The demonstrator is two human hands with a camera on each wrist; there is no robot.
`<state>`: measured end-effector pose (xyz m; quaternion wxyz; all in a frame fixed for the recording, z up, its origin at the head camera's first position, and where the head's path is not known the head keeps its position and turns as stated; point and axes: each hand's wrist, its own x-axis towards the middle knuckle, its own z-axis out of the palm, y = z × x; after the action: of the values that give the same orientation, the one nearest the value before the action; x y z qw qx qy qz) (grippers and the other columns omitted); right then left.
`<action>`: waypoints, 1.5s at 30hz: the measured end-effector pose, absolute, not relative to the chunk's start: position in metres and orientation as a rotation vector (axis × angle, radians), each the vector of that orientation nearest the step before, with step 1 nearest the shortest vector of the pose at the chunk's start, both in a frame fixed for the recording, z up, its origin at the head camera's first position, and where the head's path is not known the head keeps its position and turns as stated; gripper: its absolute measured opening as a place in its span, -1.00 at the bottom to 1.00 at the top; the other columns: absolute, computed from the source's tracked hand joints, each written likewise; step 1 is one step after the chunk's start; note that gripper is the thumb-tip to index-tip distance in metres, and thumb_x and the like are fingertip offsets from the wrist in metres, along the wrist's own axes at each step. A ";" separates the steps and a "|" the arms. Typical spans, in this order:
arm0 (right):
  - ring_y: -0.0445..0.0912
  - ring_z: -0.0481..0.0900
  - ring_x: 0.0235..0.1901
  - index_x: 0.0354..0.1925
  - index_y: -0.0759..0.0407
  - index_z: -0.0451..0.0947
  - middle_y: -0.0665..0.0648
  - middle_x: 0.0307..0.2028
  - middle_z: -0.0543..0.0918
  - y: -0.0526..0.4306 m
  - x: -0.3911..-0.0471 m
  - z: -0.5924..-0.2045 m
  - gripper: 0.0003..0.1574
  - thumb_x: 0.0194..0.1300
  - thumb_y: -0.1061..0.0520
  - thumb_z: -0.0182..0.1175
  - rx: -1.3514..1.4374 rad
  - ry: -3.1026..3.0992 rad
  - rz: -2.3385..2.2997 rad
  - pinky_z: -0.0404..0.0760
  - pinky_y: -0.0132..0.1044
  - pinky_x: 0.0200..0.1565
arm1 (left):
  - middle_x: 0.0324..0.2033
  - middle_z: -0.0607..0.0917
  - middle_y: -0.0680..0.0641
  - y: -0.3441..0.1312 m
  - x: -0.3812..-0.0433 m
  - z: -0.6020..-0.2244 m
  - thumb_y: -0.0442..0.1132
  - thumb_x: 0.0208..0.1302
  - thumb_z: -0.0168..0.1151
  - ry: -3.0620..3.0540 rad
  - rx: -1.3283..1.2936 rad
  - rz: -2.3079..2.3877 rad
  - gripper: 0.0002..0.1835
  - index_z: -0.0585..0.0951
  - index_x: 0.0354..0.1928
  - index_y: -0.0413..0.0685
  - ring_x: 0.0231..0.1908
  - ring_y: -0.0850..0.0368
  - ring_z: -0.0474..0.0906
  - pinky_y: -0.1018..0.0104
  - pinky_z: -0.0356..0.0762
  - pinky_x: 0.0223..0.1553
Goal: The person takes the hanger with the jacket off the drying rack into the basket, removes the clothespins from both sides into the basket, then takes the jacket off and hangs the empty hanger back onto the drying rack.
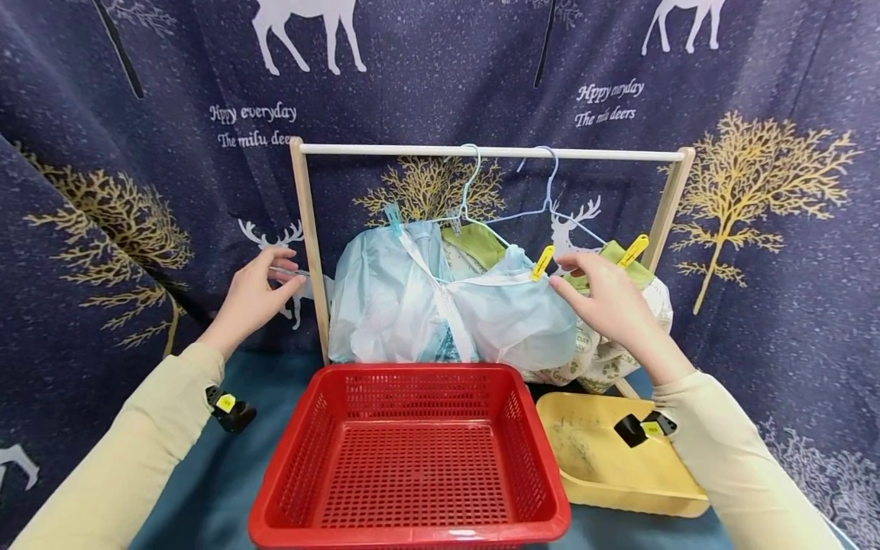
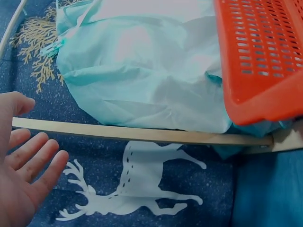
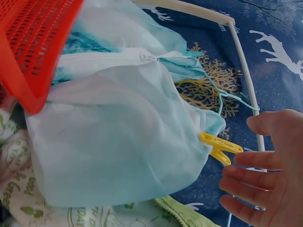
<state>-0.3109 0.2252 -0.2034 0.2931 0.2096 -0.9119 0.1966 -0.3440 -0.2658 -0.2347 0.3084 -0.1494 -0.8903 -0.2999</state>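
Note:
A pale blue zip-up garment (image 1: 385, 298) hangs on a light blue hanger (image 1: 470, 187). A blue clothespin (image 1: 393, 218) clips its left shoulder and a yellow clothespin (image 1: 542, 263) its right. My right hand (image 1: 608, 298) is beside that yellow clothespin, fingers extended; the right wrist view shows the clothespin (image 3: 220, 146) close to the fingertips, and touching or not is unclear. My left hand (image 1: 257, 294), empty with fingers spread, is near the rack's left wooden post (image 1: 312, 252). Partly hidden behind, a green-and-white printed garment (image 1: 591, 359) hangs on a second hanger (image 1: 550, 183).
The garments hang from the rack's white rod (image 1: 412, 150). In front stands a red perforated basket (image 1: 412, 529), with a yellow tray (image 1: 635, 496) to its right. Another yellow clothespin (image 1: 633, 250) clips the printed garment. A dark blue deer-patterned cloth (image 1: 440, 92) covers the back.

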 end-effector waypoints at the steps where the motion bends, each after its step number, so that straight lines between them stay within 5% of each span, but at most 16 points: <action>1: 0.21 0.57 0.09 0.24 0.23 0.46 0.31 0.11 0.62 0.224 -0.312 -0.203 -0.43 0.48 -0.11 0.07 0.551 -2.425 0.535 0.51 0.17 0.08 | 0.06 0.60 -0.37 -0.266 -0.345 -0.235 -0.16 0.41 0.16 -2.348 -0.383 -0.808 -0.50 0.37 0.28 -0.28 0.01 -0.29 0.60 0.24 0.64 -0.22; 5: 0.21 0.59 0.05 0.21 0.24 0.48 0.32 0.06 0.63 0.221 -0.316 -0.204 -0.46 0.49 -0.10 0.05 0.513 -2.412 0.566 0.53 0.17 0.06 | 0.06 0.60 -0.35 -0.265 -0.349 -0.235 -0.16 0.41 0.16 -2.330 -0.343 -0.866 -0.50 0.37 0.27 -0.27 0.02 -0.27 0.59 0.58 0.47 -0.39; 11: 0.20 0.63 -0.06 0.13 0.28 0.53 0.31 -0.06 0.66 0.217 -0.320 -0.204 -0.54 0.50 -0.02 0.03 0.467 -2.372 0.607 0.54 0.15 -0.03 | 0.05 0.59 -0.38 -0.259 -0.358 -0.235 -0.20 0.40 0.17 -2.280 -0.294 -0.916 -0.51 0.37 0.26 -0.31 0.02 -0.29 0.60 -0.09 0.59 -0.07; 14: 0.18 0.63 -0.10 0.07 0.28 0.57 0.30 -0.12 0.67 0.216 -0.322 -0.204 -0.58 0.51 0.00 0.01 0.450 -2.349 0.626 0.53 0.12 -0.05 | 0.05 0.59 -0.38 -0.256 -0.364 -0.237 -0.21 0.38 0.19 -2.257 -0.262 -0.954 -0.50 0.37 0.26 -0.31 0.03 -0.29 0.59 -0.14 0.53 0.02; 24: 0.14 0.61 -0.22 -0.09 0.30 0.61 0.29 -0.25 0.66 0.213 -0.332 -0.212 -0.71 0.45 0.13 0.07 0.448 -2.275 0.644 0.50 -0.01 -0.16 | 0.05 0.62 -0.35 -0.248 -0.377 -0.243 -0.23 0.35 0.19 -2.210 -0.137 -1.030 -0.52 0.39 0.23 -0.29 0.02 -0.25 0.61 0.13 0.48 -0.01; 37: 0.16 0.59 -0.21 -0.10 0.33 0.62 0.31 -0.25 0.65 0.207 -0.335 -0.222 -0.73 0.42 0.18 0.06 0.393 -2.297 0.714 0.48 0.01 -0.11 | 0.04 0.64 -0.33 -0.239 -0.389 -0.253 -0.24 0.34 0.15 -2.205 -0.065 -1.105 -0.56 0.41 0.20 -0.29 0.03 -0.22 0.61 0.24 0.45 0.00; 45: 0.13 0.55 -0.26 -0.16 0.33 0.63 0.28 -0.31 0.62 0.206 -0.339 -0.225 -0.76 0.39 0.21 0.08 0.413 -2.285 0.689 0.43 -0.08 -0.17 | -0.02 0.63 -0.33 -0.236 -0.395 -0.255 -0.26 0.34 0.15 -2.143 -0.062 -1.127 -0.60 0.45 0.15 -0.32 -0.03 -0.20 0.61 0.51 0.33 -0.14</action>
<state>-0.3389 0.2061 -0.2252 0.3522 0.1598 -0.8829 0.2664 -0.3953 -0.2364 -0.2550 0.3520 -0.0240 -0.8282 -0.4355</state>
